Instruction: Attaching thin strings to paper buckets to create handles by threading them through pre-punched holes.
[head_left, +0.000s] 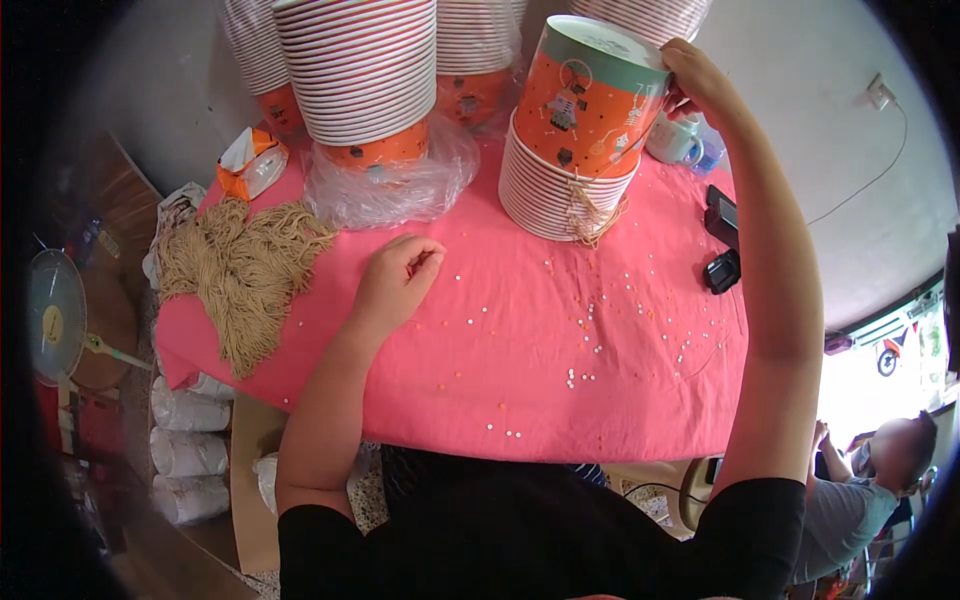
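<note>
Orange cup pinched by right hand fingers atop stack; left hand curled beside string.

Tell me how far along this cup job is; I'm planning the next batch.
Done, it seems: a short stack of orange paper cups with strings hanging from it. In hand: the right hand tilts one cup atop that stack; the left hand rests on the pink tablecloth. Left: tall wrapped stacks and a string pile.

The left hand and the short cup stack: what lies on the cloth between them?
In the head view, only bare pink cloth lies between the left hand and the cup stack.
</note>
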